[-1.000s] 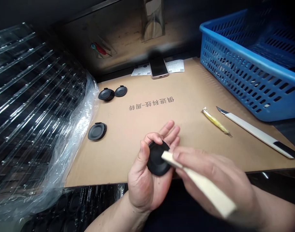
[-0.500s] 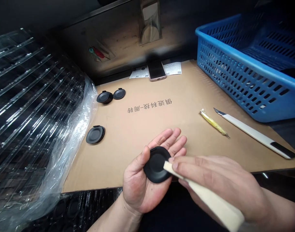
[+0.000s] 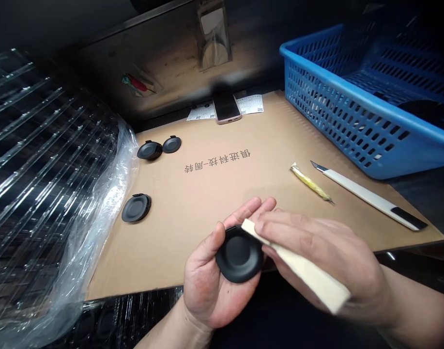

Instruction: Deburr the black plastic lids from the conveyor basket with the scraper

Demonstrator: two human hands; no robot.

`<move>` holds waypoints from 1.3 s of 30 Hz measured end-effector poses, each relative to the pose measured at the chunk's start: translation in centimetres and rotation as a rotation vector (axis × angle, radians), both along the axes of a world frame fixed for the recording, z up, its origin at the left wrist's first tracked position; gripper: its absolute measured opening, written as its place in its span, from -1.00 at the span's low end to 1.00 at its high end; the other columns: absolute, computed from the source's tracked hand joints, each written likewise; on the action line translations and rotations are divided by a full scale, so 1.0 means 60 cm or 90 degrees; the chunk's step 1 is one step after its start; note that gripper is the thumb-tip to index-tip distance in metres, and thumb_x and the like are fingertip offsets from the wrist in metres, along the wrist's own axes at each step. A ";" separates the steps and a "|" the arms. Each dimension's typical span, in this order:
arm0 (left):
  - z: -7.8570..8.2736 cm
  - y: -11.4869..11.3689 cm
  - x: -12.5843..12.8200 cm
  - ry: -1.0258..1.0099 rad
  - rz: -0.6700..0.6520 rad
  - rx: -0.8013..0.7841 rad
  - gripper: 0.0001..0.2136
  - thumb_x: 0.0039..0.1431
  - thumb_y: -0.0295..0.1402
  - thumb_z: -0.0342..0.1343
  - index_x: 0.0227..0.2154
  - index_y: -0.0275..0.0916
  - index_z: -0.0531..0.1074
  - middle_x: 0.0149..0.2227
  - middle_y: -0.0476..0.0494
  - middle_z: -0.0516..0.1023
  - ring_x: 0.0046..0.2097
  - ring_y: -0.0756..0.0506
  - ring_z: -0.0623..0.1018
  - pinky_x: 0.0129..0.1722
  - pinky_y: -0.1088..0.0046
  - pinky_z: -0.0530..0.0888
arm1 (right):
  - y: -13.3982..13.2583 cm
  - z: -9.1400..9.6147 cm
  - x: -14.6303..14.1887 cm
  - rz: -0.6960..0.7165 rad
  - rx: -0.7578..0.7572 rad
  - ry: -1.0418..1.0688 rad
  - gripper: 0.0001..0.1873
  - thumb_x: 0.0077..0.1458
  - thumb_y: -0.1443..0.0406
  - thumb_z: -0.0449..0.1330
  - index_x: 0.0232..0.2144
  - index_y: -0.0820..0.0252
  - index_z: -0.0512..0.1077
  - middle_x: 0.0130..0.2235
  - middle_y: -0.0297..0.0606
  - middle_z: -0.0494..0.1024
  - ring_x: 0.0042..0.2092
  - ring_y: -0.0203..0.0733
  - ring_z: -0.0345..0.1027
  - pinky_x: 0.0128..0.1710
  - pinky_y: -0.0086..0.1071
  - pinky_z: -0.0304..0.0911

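Observation:
A round black plastic lid (image 3: pixel 238 256) with a small tab rests face up on the palm of my left hand (image 3: pixel 214 286), the thumb against its edge. My right hand (image 3: pixel 316 252) grips a long cream-coloured strip (image 3: pixel 305 271), perhaps foam or folded cloth. The strip's front end is at the lid's upper right rim, beside the tab; I cannot tell whether it presses on it. At the left of the cardboard lie a stack of black lids (image 3: pixel 136 208), a second stack (image 3: pixel 148 150) farther back and a single lid (image 3: pixel 171 144) next to that one.
Brown cardboard (image 3: pixel 207 194) covers the worktop. To the right are a blue basket (image 3: pixel 327 106), a white-handled cutter knife (image 3: pixel 363 191) and a thin yellow wrapped tool (image 3: pixel 311 183). A phone (image 3: pixel 226 107) lies on paper sheets at the back. Trays under clear plastic film (image 3: pixel 109 194) stand left.
My right hand has moved the strip's tip from the lid's right side up to its upper right rim. The whole scene has shifted slightly left as the camera turned.

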State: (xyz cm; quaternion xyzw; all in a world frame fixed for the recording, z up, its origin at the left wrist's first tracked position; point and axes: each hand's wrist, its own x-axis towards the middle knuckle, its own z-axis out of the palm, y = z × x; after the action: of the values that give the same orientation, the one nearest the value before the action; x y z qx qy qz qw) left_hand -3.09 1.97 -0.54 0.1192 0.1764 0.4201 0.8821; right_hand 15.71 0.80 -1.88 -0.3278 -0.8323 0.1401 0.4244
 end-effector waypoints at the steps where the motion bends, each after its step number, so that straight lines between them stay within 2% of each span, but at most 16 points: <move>1: 0.000 0.002 0.000 0.005 0.012 0.006 -0.52 0.40 -0.17 -0.01 0.22 -0.39 0.42 0.36 -0.34 0.34 0.40 -0.27 0.32 0.36 0.20 0.32 | -0.003 0.000 -0.004 0.007 -0.002 -0.012 -0.57 0.29 0.47 0.15 0.19 0.41 0.35 0.15 -0.05 0.56 0.22 -0.17 0.41 0.26 -0.33 0.34; 3: 0.002 0.006 0.000 0.014 0.036 0.026 -0.52 0.39 -0.18 0.02 0.20 -0.41 0.44 0.35 -0.37 0.35 0.39 -0.31 0.32 0.38 0.18 0.28 | -0.014 0.002 -0.014 0.040 0.012 -0.033 -0.65 0.33 0.47 0.11 0.14 0.40 0.40 0.08 -0.08 0.61 0.12 -0.19 0.51 0.13 -0.38 0.45; 5: 0.006 0.009 0.000 0.017 0.049 0.054 -0.52 0.36 -0.18 0.06 0.20 -0.41 0.43 0.35 -0.38 0.36 0.39 -0.34 0.33 0.39 0.17 0.27 | -0.028 0.008 -0.019 0.085 0.030 -0.016 -0.75 0.37 0.45 0.06 0.01 0.36 0.47 -0.03 -0.16 0.67 -0.10 -0.27 0.60 -0.09 -0.48 0.52; 7: 0.012 0.010 0.000 0.017 0.051 0.094 -0.47 0.33 -0.12 0.11 0.21 -0.40 0.42 0.34 -0.39 0.37 0.38 -0.35 0.33 0.38 0.17 0.28 | -0.039 0.015 -0.014 0.101 0.018 0.016 -0.78 0.38 0.45 0.06 -0.06 0.29 0.48 -0.09 -0.22 0.68 -0.22 -0.33 0.59 -0.18 -0.54 0.52; 9: 0.018 0.010 -0.002 0.026 0.050 0.133 -0.40 0.30 -0.02 0.13 0.21 -0.39 0.43 0.33 -0.37 0.39 0.37 -0.35 0.35 0.37 0.18 0.30 | -0.044 0.021 0.001 0.038 -0.004 0.042 -0.74 0.32 0.46 0.12 0.00 0.24 0.46 -0.04 -0.21 0.64 -0.14 -0.31 0.57 -0.08 -0.54 0.50; 11: 0.021 0.008 -0.005 0.040 0.045 0.160 -0.36 0.28 0.06 0.13 0.20 -0.37 0.44 0.32 -0.35 0.41 0.38 -0.35 0.34 0.38 0.19 0.29 | -0.043 0.024 0.019 -0.051 -0.011 0.055 -0.60 0.24 0.47 0.20 0.12 0.22 0.40 0.01 -0.17 0.60 -0.01 -0.23 0.54 0.04 -0.47 0.46; 13: 0.020 0.007 -0.008 0.044 0.037 0.184 -0.36 0.28 0.05 0.13 0.22 -0.36 0.42 0.33 -0.33 0.39 0.39 -0.35 0.31 0.40 0.18 0.26 | -0.037 0.025 0.031 -0.096 -0.007 0.042 -0.52 0.20 0.47 0.26 0.16 0.23 0.37 0.03 -0.17 0.57 0.03 -0.18 0.51 0.07 -0.43 0.44; 18: 0.010 0.005 -0.009 0.058 0.030 0.219 -0.52 0.28 -0.31 0.16 0.23 -0.33 0.40 0.35 -0.29 0.37 0.39 -0.31 0.32 0.40 0.17 0.25 | -0.027 0.019 0.010 0.025 -0.012 0.026 -0.70 0.36 0.46 0.09 0.07 0.25 0.47 0.04 -0.17 0.59 -0.11 -0.25 0.44 -0.16 -0.35 0.40; 20: 0.010 0.004 -0.004 0.068 0.039 0.196 -0.63 0.31 -0.33 0.11 0.12 -0.34 0.49 0.33 -0.30 0.40 0.38 -0.31 0.33 0.41 0.17 0.25 | -0.029 0.017 -0.014 0.066 -0.002 0.043 -0.76 0.37 0.45 0.10 -0.01 0.28 0.50 -0.05 -0.18 0.63 -0.21 -0.24 0.39 -0.26 -0.32 0.35; 24: 0.016 0.002 0.004 0.076 0.048 0.157 -0.74 0.39 -0.28 0.03 -0.15 -0.33 0.56 0.29 -0.38 0.43 0.39 -0.34 0.32 0.40 0.09 0.24 | -0.032 0.026 -0.042 0.071 0.041 0.063 -0.78 0.39 0.44 0.06 -0.17 0.23 0.52 -0.24 -0.28 0.67 -0.39 -0.26 0.29 -0.44 -0.32 0.22; 27: 0.018 0.006 -0.008 0.141 0.084 0.188 -0.79 0.39 -0.30 0.06 -0.13 -0.30 0.54 0.23 -0.32 0.49 0.30 -0.28 0.46 0.29 0.15 0.41 | -0.027 0.032 -0.017 0.116 -0.009 0.015 -0.85 0.35 0.42 0.14 -0.12 0.18 0.50 -0.19 -0.33 0.68 -0.34 -0.32 0.43 -0.33 -0.43 0.38; 29: 0.017 0.013 -0.030 0.236 0.094 0.216 -0.83 0.37 -0.32 0.11 -0.06 -0.22 0.50 0.02 -0.20 0.63 0.08 -0.16 0.63 0.13 0.26 0.53 | -0.021 0.027 0.015 0.125 -0.008 -0.057 -0.71 0.29 0.41 0.20 0.05 0.16 0.45 -0.12 -0.30 0.67 -0.25 -0.30 0.52 -0.23 -0.46 0.45; 31: 0.016 0.022 -0.056 0.360 0.095 0.243 -0.86 0.33 -0.36 0.19 -0.08 -0.15 0.46 -0.21 -0.05 0.66 -0.12 -0.07 0.69 0.01 0.37 0.56 | -0.013 0.013 0.046 0.046 0.019 -0.095 -0.53 0.25 0.43 0.19 0.20 0.16 0.37 -0.04 -0.20 0.63 -0.13 -0.17 0.56 -0.15 -0.37 0.48; 34: 0.022 0.032 -0.088 0.497 0.115 0.254 -0.87 0.23 -0.41 0.30 -0.26 -0.20 0.44 -0.29 0.02 0.59 -0.18 -0.09 0.69 -0.09 0.37 0.59 | 0.003 -0.011 0.066 -0.035 0.021 -0.079 -0.44 0.23 0.47 0.14 0.25 0.14 0.34 0.05 -0.16 0.56 0.01 -0.09 0.50 -0.04 -0.29 0.44; 36: 0.028 0.034 -0.096 0.498 0.124 0.224 -0.86 0.21 -0.40 0.30 -0.31 -0.24 0.42 -0.28 0.00 0.55 -0.23 -0.10 0.67 -0.17 0.34 0.61 | 0.014 -0.022 0.058 -0.056 0.021 -0.085 -0.43 0.24 0.49 0.10 0.26 0.11 0.34 0.10 -0.19 0.52 0.05 -0.11 0.46 0.00 -0.28 0.39; 39: 0.034 0.033 -0.091 0.431 0.125 0.164 -0.83 0.31 -0.26 0.16 -0.30 -0.26 0.43 -0.29 -0.09 0.51 -0.29 -0.10 0.61 -0.34 0.39 0.58 | 0.020 -0.021 0.026 -0.148 0.015 -0.181 -0.41 0.24 0.47 0.05 0.28 0.09 0.31 0.16 -0.15 0.49 0.06 -0.01 0.41 -0.01 -0.14 0.39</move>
State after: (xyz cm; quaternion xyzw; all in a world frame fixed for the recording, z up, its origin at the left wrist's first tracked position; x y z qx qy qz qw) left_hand -8.53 3.93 1.53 0.3441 0.4141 0.4584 0.7071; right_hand 17.28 2.02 -3.11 -0.4333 -0.8420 0.0326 0.3196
